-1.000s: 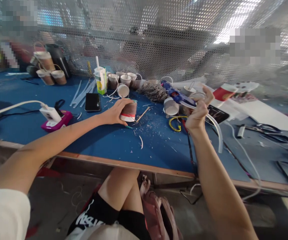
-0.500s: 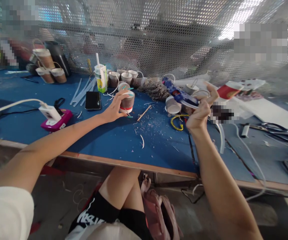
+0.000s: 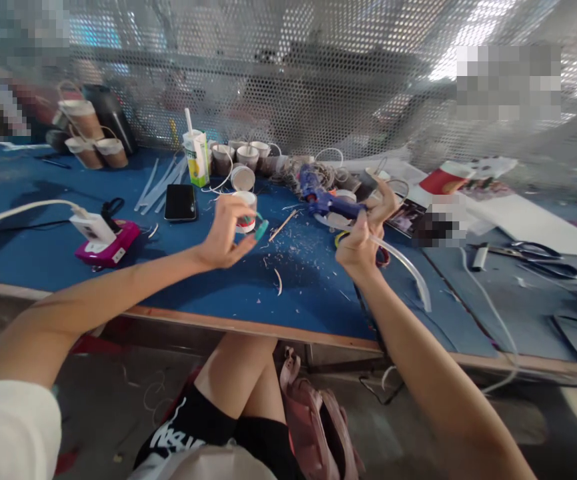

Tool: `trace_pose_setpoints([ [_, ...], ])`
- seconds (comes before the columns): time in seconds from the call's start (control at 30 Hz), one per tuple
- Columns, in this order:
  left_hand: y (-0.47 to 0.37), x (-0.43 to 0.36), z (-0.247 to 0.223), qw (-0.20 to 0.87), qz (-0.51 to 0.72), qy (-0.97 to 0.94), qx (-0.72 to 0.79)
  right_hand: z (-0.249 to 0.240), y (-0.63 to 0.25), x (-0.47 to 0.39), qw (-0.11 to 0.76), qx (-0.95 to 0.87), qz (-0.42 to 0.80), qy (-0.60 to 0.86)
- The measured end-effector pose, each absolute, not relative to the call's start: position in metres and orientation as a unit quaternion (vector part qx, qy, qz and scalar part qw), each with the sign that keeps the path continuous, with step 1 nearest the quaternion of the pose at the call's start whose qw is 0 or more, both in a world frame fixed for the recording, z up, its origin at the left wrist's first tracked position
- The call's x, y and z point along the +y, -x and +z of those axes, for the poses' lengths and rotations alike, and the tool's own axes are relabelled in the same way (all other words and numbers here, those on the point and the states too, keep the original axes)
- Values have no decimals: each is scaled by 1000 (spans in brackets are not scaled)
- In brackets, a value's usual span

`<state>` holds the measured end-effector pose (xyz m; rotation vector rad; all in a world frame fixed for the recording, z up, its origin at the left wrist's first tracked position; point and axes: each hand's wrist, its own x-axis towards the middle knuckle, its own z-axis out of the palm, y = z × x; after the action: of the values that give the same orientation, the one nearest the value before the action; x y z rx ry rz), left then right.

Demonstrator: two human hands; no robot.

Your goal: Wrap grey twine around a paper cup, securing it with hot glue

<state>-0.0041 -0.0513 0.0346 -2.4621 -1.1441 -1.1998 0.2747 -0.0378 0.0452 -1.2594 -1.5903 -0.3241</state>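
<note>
My right hand grips a blue glue gun, its nozzle end tilted up and left. A long translucent glue stick trails from its back over the table. My left hand, with long teal nails, is just in front of a small cup with a red band near its base. Its thumb and fingers are bent but apart, and nothing shows between them. Part of the cup is hidden behind the fingers. Behind it another small cup lies on its side.
Several small cups, twine and a drink carton line the back. A phone, a magenta power strip and glue sticks lie left. Scissors and a lighter lie right. A wooden stick lies among scraps.
My left hand has come off the small cup and drawn back towards me. My right hand has moved left and lower with the glue gun, nearer the cup.
</note>
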Motion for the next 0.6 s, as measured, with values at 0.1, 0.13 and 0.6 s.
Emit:
trace_pose_setpoints([
  [0.1,-25,-91,40,91,-353,875,-318,46,-256,-54,520,-651,-170,526],
  [0.13,-34,-100,41,133,-333,891,-277,45,-251,-58,509,-658,-181,525],
  [0.6,-84,-90,143,-29,-111,955,-272,41,-256,-60,408,-764,-201,458],
])
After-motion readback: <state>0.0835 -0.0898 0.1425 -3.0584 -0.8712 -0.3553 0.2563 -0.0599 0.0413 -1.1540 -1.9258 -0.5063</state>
